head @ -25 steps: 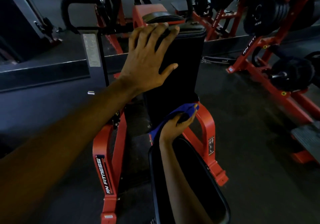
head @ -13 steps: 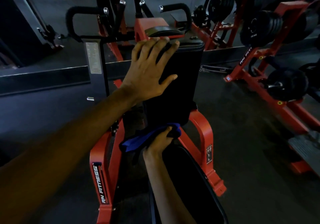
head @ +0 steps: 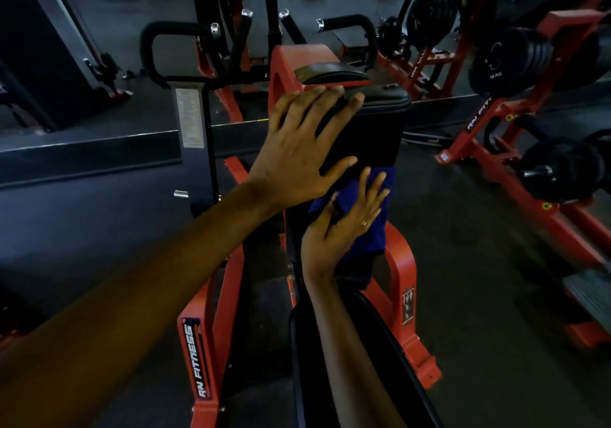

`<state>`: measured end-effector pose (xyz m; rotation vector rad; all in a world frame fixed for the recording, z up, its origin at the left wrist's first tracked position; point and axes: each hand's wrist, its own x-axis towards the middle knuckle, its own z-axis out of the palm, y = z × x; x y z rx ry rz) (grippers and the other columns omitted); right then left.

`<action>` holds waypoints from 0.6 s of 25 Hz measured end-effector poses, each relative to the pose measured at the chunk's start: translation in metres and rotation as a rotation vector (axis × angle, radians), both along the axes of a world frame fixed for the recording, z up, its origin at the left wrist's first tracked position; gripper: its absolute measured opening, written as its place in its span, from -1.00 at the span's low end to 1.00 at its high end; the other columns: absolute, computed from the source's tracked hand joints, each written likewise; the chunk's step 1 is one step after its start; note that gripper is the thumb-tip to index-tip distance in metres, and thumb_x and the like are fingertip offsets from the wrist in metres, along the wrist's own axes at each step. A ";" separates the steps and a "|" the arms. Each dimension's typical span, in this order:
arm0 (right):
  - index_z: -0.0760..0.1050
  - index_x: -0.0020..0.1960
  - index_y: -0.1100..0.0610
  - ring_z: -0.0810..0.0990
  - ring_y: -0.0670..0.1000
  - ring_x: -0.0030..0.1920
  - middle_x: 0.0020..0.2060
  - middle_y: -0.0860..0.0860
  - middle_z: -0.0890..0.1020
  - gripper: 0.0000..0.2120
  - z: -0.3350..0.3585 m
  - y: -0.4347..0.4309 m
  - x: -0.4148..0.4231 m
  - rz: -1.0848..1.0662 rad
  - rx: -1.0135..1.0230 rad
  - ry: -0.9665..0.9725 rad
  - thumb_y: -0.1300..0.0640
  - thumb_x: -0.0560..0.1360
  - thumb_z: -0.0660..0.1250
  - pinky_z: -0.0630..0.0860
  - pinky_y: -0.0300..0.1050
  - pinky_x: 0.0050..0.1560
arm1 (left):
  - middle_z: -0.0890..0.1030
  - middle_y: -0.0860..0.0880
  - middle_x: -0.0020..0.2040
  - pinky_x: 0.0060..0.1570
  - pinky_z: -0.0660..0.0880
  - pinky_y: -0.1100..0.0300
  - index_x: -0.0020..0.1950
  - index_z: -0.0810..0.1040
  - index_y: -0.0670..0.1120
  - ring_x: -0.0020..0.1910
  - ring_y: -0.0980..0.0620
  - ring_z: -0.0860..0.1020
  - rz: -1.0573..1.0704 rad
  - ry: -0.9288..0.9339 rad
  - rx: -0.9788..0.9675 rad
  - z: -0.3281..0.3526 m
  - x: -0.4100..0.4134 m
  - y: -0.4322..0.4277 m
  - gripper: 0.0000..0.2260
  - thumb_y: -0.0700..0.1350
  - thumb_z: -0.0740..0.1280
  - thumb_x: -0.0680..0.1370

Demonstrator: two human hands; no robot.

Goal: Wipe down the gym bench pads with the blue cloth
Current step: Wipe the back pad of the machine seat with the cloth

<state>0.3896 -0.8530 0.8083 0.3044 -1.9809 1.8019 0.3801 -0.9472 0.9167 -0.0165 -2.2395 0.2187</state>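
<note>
**Pressing the blue cloth flat on the upright pad**

The crumpled blue fabric cloth is lying against the lower part of the tall black padded backrest, toward its 6 o'clock end. The right hand is pressing it there with straight, slightly spread fingers, not curled round it; a ring is showing on one finger. At 11 o'clock from the cloth, the left hand is resting flat and open on the same backrest, fingers fanned, their tips reaching the pad's top edge. At 6 o'clock from the cloth, the long black seat pad is running toward the camera, partly hidden under the right forearm. The red-painted steel frame is flanking both pads, its near leg at 7 o'clock carrying white lettering. Two black foam-covered handles are sticking out at 10 and 1 o'clock behind the backrest. At 2 o'clock, well apart, stacked black weight plates are hanging on another red rack.
</note>
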 end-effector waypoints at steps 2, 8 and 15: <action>0.23 0.59 0.08 -0.01 0.10 0.65 0.62 0.01 0.14 -0.40 0.019 0.008 -0.022 -0.012 0.101 0.122 -0.01 0.56 0.14 -0.04 0.29 0.60 | 0.43 -0.18 0.48 0.44 0.07 -0.05 0.57 0.34 -0.09 0.44 -0.13 0.23 -0.009 -0.001 0.000 0.000 0.000 0.001 -0.37 0.21 0.30 0.58; 0.22 0.61 0.14 -0.07 0.26 0.64 0.63 0.24 0.08 -0.36 0.025 0.034 -0.055 0.071 0.305 0.273 -0.10 0.59 0.15 -0.02 0.39 0.56 | 0.44 -0.17 0.48 0.44 0.09 -0.04 0.56 0.36 -0.09 0.44 -0.12 0.24 0.008 0.017 0.021 0.000 0.000 0.003 -0.43 0.14 0.29 0.61; 0.20 0.61 0.14 0.05 0.23 0.64 0.63 0.23 0.06 -0.26 0.045 0.045 -0.085 0.077 0.342 0.320 -0.33 0.62 0.13 0.28 0.30 0.50 | 0.40 -0.16 0.50 0.46 0.07 -0.05 0.59 0.30 -0.07 0.45 -0.13 0.23 0.011 -0.018 0.016 0.003 0.004 0.005 -0.45 0.12 0.25 0.65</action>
